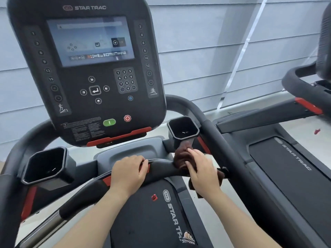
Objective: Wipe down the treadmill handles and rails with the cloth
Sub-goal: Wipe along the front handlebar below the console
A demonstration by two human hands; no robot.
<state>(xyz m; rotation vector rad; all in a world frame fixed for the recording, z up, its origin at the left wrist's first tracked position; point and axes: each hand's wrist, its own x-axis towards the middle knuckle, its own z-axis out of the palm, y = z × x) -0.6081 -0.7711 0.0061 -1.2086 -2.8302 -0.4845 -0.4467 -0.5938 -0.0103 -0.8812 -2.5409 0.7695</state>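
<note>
Head view: left hand [128,173] curled over the middle of the black front handlebar [159,165], fingers wrapped over its far side, nothing else in it; right hand [202,171] just to the right, clamped on a dark brown cloth [181,157] bunched around the bar's right end, a loose corner hanging below the wrist. Cloth sits just near of the right cup holder [183,128], beside the right side rail [225,144]; left cup holder [45,164] well apart at left. Console [89,68] with screen, green and red buttons stands far behind the bar, belt [143,221] below, second treadmill [286,167] at right.
</note>
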